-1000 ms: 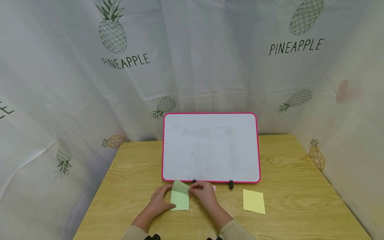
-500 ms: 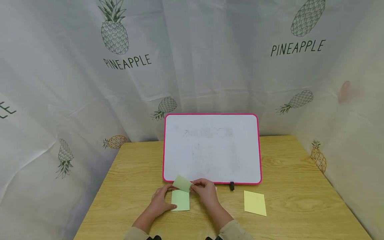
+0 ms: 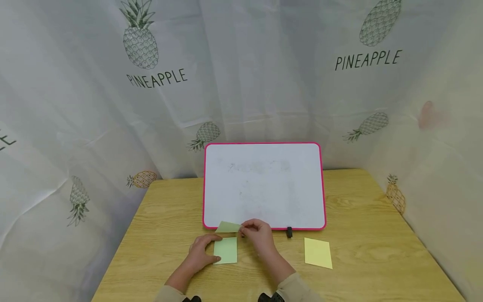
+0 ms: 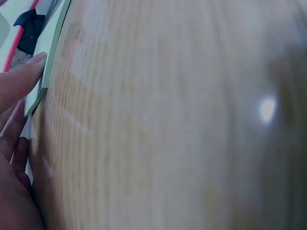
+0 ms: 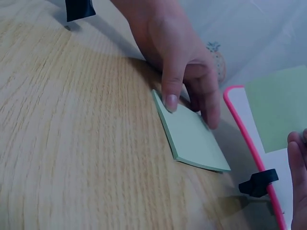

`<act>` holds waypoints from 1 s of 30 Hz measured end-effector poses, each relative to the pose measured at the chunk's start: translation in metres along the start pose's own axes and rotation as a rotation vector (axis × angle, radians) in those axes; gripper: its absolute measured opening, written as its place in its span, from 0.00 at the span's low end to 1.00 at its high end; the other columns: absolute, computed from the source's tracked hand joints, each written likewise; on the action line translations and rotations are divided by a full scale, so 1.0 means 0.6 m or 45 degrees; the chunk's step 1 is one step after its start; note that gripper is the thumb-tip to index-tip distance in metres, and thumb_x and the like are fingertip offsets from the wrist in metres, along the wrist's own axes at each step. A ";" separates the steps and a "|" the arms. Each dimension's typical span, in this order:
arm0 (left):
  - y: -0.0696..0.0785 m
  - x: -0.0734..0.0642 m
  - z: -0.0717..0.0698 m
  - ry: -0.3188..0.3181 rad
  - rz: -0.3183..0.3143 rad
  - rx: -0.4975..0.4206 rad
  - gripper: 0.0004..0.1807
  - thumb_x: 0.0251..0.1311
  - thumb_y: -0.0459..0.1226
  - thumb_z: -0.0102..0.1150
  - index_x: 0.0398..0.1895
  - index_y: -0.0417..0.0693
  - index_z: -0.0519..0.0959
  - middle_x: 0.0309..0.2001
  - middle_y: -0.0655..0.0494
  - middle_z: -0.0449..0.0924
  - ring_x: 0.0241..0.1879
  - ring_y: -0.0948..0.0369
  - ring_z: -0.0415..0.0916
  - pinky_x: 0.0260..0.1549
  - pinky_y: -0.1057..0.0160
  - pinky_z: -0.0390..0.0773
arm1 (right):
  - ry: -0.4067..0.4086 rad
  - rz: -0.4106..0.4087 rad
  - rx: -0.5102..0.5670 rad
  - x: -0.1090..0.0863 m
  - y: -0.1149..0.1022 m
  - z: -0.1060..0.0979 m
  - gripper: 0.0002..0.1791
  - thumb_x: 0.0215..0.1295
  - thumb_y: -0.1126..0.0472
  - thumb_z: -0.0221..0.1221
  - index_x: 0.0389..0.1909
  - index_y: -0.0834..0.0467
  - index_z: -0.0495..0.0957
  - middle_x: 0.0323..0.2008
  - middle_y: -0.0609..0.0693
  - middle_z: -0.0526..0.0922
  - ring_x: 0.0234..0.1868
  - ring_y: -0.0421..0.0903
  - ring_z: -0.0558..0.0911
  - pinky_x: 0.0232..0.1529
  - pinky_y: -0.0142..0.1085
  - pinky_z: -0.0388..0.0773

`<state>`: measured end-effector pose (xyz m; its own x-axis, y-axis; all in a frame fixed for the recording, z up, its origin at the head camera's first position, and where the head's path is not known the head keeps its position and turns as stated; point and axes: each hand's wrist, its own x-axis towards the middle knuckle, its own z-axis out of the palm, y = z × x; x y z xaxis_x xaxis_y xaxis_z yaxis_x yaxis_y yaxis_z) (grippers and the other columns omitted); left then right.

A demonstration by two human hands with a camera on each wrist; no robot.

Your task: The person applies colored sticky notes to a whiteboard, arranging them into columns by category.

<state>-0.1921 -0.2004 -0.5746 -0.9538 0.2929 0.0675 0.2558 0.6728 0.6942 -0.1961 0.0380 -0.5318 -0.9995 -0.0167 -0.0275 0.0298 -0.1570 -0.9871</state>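
A pale green sticky note pad (image 3: 228, 251) lies on the table, in front of the whiteboard. My left hand (image 3: 199, 252) holds it at its left side, with the thumb on top and the fingers at the far edge. The right wrist view shows this grip on the pad (image 5: 197, 143) clearly. Between thumb and fingers, my right hand (image 3: 260, 238) pinches the right end of a single green sticky note (image 3: 227, 227). That sheet (image 5: 280, 108) is raised off the pad, in front of the whiteboard's lower edge. Part of my right hand is cut off in its own wrist view.
A pink-framed whiteboard (image 3: 264, 184) stands at the back of the wooden table (image 3: 162, 214). Black clip-like feet, one of them a black foot (image 3: 289, 232), hold its lower edge. To the right lies a yellow sticky note (image 3: 318, 253). A pineapple-print curtain (image 3: 260, 84) hangs behind.
The green sheet was attached along the pad's far side, then came off it. My right hand has carried it up and away towards the whiteboard. The left hand has stayed on the pad.
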 end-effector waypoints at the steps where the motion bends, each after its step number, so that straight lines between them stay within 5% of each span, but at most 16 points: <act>1: -0.001 0.001 0.000 0.001 0.011 0.004 0.29 0.41 0.40 0.79 0.51 0.57 0.81 0.57 0.57 0.76 0.60 0.47 0.64 0.53 0.35 0.58 | -0.008 0.005 0.003 0.000 -0.006 0.000 0.03 0.61 0.72 0.63 0.36 0.68 0.81 0.32 0.57 0.84 0.41 0.63 0.83 0.45 0.53 0.80; 8: 0.007 0.001 -0.008 0.001 0.104 0.042 0.29 0.40 0.42 0.79 0.50 0.53 0.81 0.58 0.52 0.75 0.60 0.43 0.64 0.53 0.32 0.60 | -0.070 -0.022 -0.025 0.003 -0.044 -0.011 0.07 0.63 0.71 0.62 0.40 0.71 0.81 0.36 0.59 0.85 0.40 0.55 0.85 0.48 0.53 0.79; 12: 0.023 0.001 -0.024 -0.017 0.197 0.043 0.27 0.42 0.39 0.78 0.50 0.47 0.80 0.54 0.50 0.77 0.56 0.45 0.69 0.54 0.39 0.66 | -0.103 -0.054 -0.069 0.009 -0.058 -0.022 0.07 0.62 0.73 0.62 0.39 0.72 0.81 0.36 0.61 0.85 0.40 0.58 0.85 0.46 0.52 0.80; 20: 0.078 0.028 -0.072 -0.093 0.134 -0.030 0.23 0.51 0.36 0.74 0.52 0.46 0.79 0.49 0.54 0.77 0.51 0.50 0.74 0.50 0.45 0.74 | -0.133 -0.087 -0.151 0.026 -0.091 -0.034 0.07 0.63 0.70 0.62 0.40 0.69 0.84 0.37 0.58 0.86 0.42 0.55 0.85 0.48 0.49 0.79; 30: 0.121 0.073 -0.141 -0.008 0.173 0.026 0.22 0.52 0.35 0.73 0.52 0.44 0.80 0.50 0.56 0.78 0.50 0.49 0.74 0.49 0.46 0.75 | -0.111 -0.133 -0.156 0.071 -0.141 -0.036 0.07 0.59 0.70 0.65 0.39 0.64 0.86 0.40 0.55 0.86 0.46 0.59 0.83 0.49 0.43 0.80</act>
<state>-0.2288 -0.1961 -0.4605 -0.9091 0.3863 0.1558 0.3859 0.6402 0.6642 -0.2415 0.0721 -0.4527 -0.9921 -0.0930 0.0845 -0.0810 -0.0411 -0.9959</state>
